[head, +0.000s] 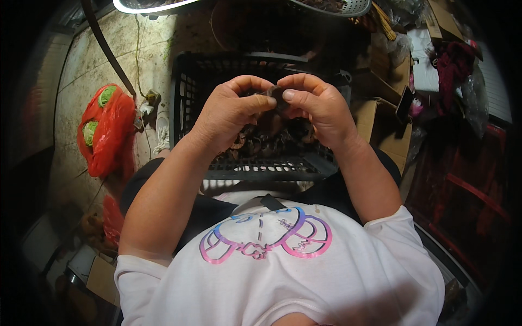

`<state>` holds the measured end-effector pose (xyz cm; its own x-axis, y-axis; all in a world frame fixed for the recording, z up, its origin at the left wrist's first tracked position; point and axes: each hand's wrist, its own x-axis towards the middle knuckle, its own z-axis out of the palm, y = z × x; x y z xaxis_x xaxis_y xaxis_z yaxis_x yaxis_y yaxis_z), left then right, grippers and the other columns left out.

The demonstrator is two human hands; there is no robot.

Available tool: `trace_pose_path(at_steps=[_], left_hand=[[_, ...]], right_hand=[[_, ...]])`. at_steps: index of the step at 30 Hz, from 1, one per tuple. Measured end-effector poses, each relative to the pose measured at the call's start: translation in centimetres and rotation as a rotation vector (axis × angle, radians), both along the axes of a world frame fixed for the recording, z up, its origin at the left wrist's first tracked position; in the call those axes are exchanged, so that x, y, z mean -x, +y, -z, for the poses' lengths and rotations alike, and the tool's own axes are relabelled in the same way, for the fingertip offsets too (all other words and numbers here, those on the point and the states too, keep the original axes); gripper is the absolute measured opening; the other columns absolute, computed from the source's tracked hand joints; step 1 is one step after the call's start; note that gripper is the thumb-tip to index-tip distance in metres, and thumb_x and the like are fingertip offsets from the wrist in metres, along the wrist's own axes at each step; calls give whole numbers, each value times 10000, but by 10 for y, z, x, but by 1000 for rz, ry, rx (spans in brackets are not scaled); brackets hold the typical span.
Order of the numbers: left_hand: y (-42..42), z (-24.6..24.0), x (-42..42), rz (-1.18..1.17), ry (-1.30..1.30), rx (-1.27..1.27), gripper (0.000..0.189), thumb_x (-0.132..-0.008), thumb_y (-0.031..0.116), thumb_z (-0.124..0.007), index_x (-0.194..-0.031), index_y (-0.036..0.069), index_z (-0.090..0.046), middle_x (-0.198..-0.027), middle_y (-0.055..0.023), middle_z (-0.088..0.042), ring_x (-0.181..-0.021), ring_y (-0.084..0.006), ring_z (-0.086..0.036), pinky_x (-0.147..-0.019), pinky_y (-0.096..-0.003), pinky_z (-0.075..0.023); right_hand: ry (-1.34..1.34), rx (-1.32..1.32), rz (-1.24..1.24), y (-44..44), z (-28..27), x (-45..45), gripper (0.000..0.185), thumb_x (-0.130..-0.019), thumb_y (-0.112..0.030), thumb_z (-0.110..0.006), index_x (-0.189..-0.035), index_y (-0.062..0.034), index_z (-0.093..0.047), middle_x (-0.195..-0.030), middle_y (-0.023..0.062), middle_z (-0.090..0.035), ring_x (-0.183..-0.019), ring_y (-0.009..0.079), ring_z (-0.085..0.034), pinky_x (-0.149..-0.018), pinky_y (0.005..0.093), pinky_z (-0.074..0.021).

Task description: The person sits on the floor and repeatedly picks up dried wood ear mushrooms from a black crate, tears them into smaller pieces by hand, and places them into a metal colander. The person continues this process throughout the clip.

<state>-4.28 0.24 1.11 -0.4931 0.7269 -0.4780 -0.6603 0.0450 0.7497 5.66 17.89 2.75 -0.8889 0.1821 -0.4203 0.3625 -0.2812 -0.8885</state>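
Between both hands is a small dark brown piece that looks like wood ear fungus [278, 94]. My left hand [234, 106] pinches it between thumb and fingers. Opposite, my right hand [316, 108] grips its other side the same way, so the fingertips nearly meet. Below them stands a black slatted plastic crate [257, 171]. Many curled brown fungus pieces [261, 142] lie in its bottom, partly hidden by my hands and in shadow.
Beyond the crate are a white basin [155, 9] and a perforated colander [350, 9], both with brown pieces. A red plastic bag [116, 134] with cabbages sits on the tiled floor at left. Cardboard boxes [365, 118] crowd the right side, near a dark red cloth [450, 77].
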Motion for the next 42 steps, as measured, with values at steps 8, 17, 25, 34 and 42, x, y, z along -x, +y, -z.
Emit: trace_pose_path(at_steps=[8,17,25,34,42], left_hand=[[1,-5,-4,14,52,56,212,-747,36,-736,-941,33,-650,-804,-15,-615,-658,-70,-548,-588,-191,-444],[2,1,-4,-16,-17,57,139,-760,51,-735,-882,25,-672,-797,-37,-648,-705,-93,-618,-660,-216,-516],[1,4,-5,137,95,197,139,-778,74,-739,-892,17,-683,-760,-27,-638,-639,-79,-573,-581,-205,-469],[3,5,-16,9,-47,27,194,-760,-40,-721,-894,60,-623,-840,-9,-621,-726,-77,-607,-667,-204,-515],[1,3,-15,-84,31,-35,329,-777,-64,-720,-1036,104,-605,-1011,-25,-611,-842,-95,-625,-726,-218,-538]], right_hand=[[13,-214,-55,-4,-3,-2,193,-909,-205,-669,-1002,-36,-662,-863,41,-648,-765,95,-642,-683,229,-569],[327,-641,-89,-11,8,-3,122,-848,-111,-688,-960,-63,-691,-853,49,-663,-764,137,-653,-690,268,-559],[402,-911,-247,-8,-2,-6,96,-837,-65,-681,-919,-17,-687,-826,51,-650,-712,111,-619,-652,240,-514],[191,-357,-46,-7,10,-1,162,-895,-161,-668,-969,-18,-686,-845,42,-680,-766,108,-641,-688,240,-546],[18,-65,68,-5,8,0,310,-915,-223,-682,-1132,-4,-647,-920,51,-676,-779,103,-640,-662,226,-544]])
